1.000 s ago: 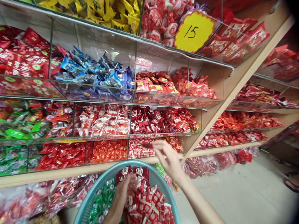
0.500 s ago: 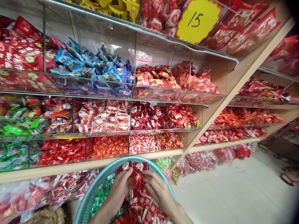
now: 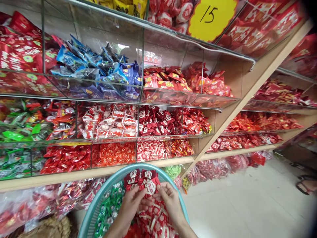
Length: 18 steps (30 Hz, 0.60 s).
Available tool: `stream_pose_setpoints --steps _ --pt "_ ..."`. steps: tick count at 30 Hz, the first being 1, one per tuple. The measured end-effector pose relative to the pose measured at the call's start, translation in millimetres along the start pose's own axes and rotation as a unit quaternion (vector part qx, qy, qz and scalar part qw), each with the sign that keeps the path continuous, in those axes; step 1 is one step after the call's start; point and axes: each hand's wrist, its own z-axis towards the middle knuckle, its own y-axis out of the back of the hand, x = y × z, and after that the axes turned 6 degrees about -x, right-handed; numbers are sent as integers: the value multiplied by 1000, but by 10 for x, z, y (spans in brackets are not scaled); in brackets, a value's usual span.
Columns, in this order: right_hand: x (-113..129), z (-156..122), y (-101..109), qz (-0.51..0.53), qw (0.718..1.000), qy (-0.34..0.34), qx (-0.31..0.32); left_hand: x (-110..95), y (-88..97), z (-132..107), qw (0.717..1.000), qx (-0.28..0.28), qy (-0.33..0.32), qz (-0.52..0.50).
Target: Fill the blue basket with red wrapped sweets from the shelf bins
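Both my hands are over a teal plastic basket (image 3: 92,205). Between the fingertips of my left hand (image 3: 133,202) and my right hand (image 3: 171,198) is a dark red wrapped candy (image 3: 150,185) with a white printed label, pinched from either side. Another dark red candy (image 3: 132,177) lies just left of it, at the basket's far side. Below my hands are red and white wrapped candies (image 3: 155,219). Green wrapped candies (image 3: 106,211) fill the left part of the basket.
Clear-fronted shelf bins hold red candies (image 3: 158,120), blue packets (image 3: 91,62) and green ones (image 3: 19,129). A yellow tag reading 15 (image 3: 212,19) hangs above. Bagged candies (image 3: 210,170) line the floor (image 3: 237,205) under the shelf. A foot (image 3: 307,185) shows at right.
My hands have shifted on the dark red candy, and its white label now faces up toward me. My right-hand fingers have curled in more. The view has moved slightly.
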Motion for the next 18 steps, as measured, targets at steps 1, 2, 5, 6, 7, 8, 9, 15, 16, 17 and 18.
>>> stream_pose_setpoints --steps 1,2,5,6,7,8,9,15,16,17,18 --pt "-45 -14 8 6 1000 -12 -1 60 -3 -5 1000 -14 9 -8" --pt "-94 -31 11 16 1000 -25 -1 128 -9 -9 999 -29 16 -20" --pt "-252 -95 -24 71 995 -67 -11 337 -41 -6 996 -63 21 -60" --pt "-302 -118 -50 94 992 -80 -12 394 -55 -1 995 -70 20 -71" --pt "-349 -142 -81 118 989 -93 -12 439 -70 3 994 -76 19 -81" --pt "-392 -165 -114 140 984 -107 -15 472 -84 7 992 -83 18 -89" --pt "-429 -186 -150 161 979 -121 -20 493 -97 9 991 -90 17 -95" --pt "-528 -242 -256 256 949 -177 -47 546 -101 0 996 -87 -10 -27" --pt "-512 -229 -239 251 951 -177 -45 559 -87 1 996 -81 -23 -10" --pt "-481 -208 -211 239 955 -172 -45 569 -66 4 996 -77 -37 4" --pt "-437 -178 -173 220 961 -162 -47 572 -38 11 995 -79 -53 15"
